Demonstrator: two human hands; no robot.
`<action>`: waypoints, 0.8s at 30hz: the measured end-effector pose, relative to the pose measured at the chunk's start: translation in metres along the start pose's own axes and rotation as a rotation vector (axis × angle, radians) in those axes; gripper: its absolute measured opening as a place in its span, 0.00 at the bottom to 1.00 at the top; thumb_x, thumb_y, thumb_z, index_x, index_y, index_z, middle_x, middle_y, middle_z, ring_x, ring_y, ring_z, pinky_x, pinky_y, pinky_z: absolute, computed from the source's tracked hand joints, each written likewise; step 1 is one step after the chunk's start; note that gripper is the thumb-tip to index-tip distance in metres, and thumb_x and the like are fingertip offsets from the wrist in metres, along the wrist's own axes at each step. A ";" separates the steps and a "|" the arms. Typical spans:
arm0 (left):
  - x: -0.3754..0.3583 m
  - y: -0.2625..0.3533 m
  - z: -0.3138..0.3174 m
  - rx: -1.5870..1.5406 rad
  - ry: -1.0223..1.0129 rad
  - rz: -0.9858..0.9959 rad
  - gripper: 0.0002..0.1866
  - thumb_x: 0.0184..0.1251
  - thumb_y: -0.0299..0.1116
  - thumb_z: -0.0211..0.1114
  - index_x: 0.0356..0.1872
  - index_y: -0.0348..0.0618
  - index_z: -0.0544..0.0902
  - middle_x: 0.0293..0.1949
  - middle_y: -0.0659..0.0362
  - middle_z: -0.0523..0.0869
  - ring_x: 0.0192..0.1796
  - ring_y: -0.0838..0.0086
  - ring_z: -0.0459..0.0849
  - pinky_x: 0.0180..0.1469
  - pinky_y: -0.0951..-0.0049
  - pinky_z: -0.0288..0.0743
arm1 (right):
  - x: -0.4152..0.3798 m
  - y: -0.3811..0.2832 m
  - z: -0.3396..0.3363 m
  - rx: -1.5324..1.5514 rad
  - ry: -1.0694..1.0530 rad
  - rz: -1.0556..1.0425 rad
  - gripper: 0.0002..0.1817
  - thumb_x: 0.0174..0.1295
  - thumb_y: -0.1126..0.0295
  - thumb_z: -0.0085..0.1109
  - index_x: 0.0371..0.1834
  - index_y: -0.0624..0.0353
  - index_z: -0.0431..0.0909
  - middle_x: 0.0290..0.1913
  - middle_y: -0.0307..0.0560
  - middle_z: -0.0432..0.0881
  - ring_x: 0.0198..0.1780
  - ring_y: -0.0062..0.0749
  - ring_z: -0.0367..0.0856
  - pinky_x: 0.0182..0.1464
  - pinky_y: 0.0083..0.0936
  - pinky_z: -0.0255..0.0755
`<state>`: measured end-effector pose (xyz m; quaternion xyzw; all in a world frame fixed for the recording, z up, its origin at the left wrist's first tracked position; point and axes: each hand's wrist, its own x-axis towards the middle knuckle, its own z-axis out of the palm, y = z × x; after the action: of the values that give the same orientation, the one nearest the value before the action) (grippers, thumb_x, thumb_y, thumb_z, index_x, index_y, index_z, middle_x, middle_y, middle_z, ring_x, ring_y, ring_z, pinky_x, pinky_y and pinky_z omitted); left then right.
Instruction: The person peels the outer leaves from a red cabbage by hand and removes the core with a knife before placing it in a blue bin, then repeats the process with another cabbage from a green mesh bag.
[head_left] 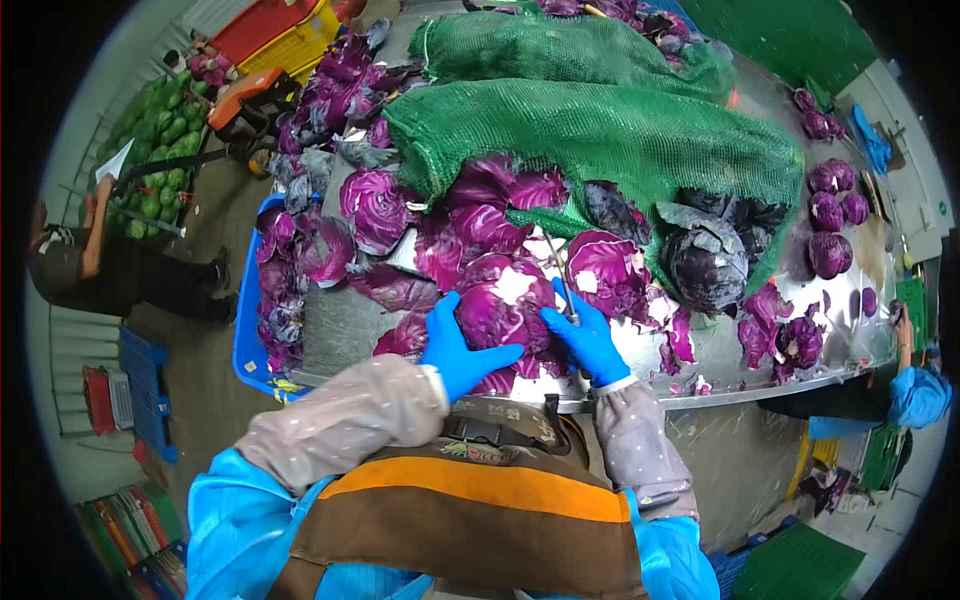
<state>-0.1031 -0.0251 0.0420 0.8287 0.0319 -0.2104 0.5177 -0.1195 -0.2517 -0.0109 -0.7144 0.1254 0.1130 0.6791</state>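
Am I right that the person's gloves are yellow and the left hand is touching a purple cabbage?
Not quite: the gloves are blue, not yellow, as the head view shows. The left hand is indeed touching a purple cabbage.

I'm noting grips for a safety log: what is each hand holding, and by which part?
The left hand cups a red cabbage around its near left side. The right hand holds a knife by its handle, blade pointing away.
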 end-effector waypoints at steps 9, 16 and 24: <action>0.052 0.039 0.014 0.534 -0.083 0.341 0.67 0.31 0.60 0.82 0.71 0.33 0.55 0.69 0.37 0.61 0.70 0.45 0.62 0.72 0.53 0.58 | -0.054 -0.048 0.008 -0.638 0.276 -0.118 0.35 0.70 0.49 0.49 0.77 0.46 0.52 0.36 0.62 0.84 0.34 0.58 0.84 0.33 0.45 0.75; 0.042 0.037 0.020 0.549 -0.053 0.386 0.68 0.31 0.60 0.82 0.71 0.33 0.52 0.69 0.36 0.59 0.71 0.42 0.59 0.72 0.51 0.56 | -0.060 -0.050 0.023 -0.936 0.286 -0.220 0.32 0.72 0.55 0.49 0.75 0.54 0.56 0.15 0.54 0.75 0.15 0.47 0.74 0.18 0.41 0.63; 0.049 0.037 0.014 0.557 -0.130 0.419 0.70 0.29 0.58 0.83 0.71 0.32 0.51 0.69 0.36 0.59 0.70 0.43 0.59 0.72 0.52 0.56 | -0.061 -0.075 0.019 -1.015 0.129 -0.087 0.34 0.71 0.54 0.48 0.73 0.64 0.55 0.19 0.55 0.79 0.20 0.50 0.79 0.21 0.44 0.68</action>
<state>-0.0527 -0.0627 0.0494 0.9115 -0.2304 -0.1524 0.3047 -0.1518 -0.2282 0.0788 -0.9642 0.0666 0.0872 0.2415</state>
